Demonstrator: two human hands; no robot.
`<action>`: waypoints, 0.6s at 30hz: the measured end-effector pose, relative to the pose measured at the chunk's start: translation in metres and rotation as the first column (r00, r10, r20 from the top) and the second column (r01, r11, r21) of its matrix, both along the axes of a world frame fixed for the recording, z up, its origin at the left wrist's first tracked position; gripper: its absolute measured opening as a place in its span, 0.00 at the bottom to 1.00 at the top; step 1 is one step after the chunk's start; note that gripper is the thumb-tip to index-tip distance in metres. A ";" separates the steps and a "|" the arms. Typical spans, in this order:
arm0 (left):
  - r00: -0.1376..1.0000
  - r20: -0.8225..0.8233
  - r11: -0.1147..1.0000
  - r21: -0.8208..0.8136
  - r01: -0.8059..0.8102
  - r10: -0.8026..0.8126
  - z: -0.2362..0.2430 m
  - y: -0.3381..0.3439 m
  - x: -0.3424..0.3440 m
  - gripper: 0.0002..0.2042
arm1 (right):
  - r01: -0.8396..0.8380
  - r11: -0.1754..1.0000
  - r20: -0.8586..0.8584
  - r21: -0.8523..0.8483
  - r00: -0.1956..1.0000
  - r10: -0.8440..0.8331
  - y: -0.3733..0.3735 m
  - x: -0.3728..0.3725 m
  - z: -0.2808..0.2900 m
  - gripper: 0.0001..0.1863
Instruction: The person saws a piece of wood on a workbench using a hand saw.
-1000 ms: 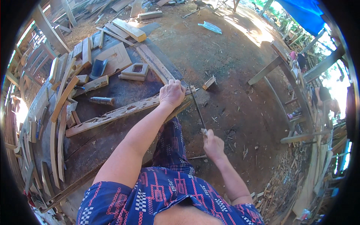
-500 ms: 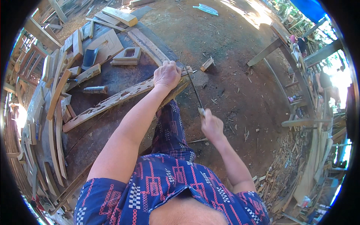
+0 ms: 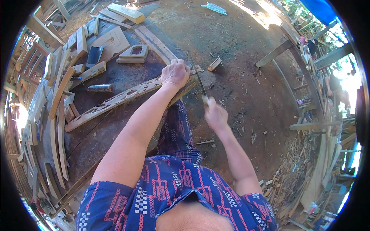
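A long, pale carved wooden board (image 3: 123, 99) with cut-out hollows lies slantwise across the dark workbench (image 3: 104, 146). Over its right end my left hand (image 3: 175, 75) is closed, fingers curled and pressing down. My right hand (image 3: 216, 116) grips the handle of a handsaw (image 3: 199, 79), whose thin dark blade crosses the board's tip just right of my left hand. The saw's handle is mostly hidden in my fist, which is slightly blurred. My knee, in patterned trousers (image 3: 179, 127), is beneath the board's right part.
On the bench lie a flat wooden piece with an opening (image 3: 133, 54), a dark cylinder (image 3: 100, 88), a curved dark piece (image 3: 95, 56) and several boards. A small wood block (image 3: 214, 64) rests on the dirt floor. At right stands a wooden frame (image 3: 304, 77), with scraps below it.
My right hand has pushed the saw forward, away from me, along the cut. My left hand keeps its hold on the board. The whole view has shifted slightly.
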State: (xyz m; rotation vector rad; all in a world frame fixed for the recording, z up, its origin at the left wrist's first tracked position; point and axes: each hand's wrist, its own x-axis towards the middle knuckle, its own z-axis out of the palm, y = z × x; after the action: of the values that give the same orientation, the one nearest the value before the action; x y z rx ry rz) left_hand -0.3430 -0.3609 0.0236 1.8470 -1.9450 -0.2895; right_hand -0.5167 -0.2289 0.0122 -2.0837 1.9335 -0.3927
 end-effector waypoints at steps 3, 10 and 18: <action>1.000 -0.007 1.000 0.005 0.007 -0.007 0.001 -0.002 -0.002 0.14 | 0.028 0.996 -0.031 0.087 0.999 -0.025 0.034 -0.014 0.007 0.08; 1.000 -0.012 1.000 0.004 0.004 -0.004 0.002 0.000 -0.009 0.14 | -0.041 0.995 -0.009 -0.087 0.999 0.040 -0.066 0.012 -0.002 0.08; 1.000 -0.023 1.000 -0.021 -0.007 0.007 -0.001 -0.003 -0.002 0.14 | 0.028 0.998 -0.008 0.056 1.000 -0.028 0.028 -0.010 -0.001 0.09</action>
State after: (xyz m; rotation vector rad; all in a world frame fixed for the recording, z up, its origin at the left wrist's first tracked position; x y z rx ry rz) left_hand -0.3446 -0.3640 0.0227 1.8293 -1.9189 -0.2855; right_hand -0.5270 -0.2012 0.0117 -2.0279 1.9571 -0.3330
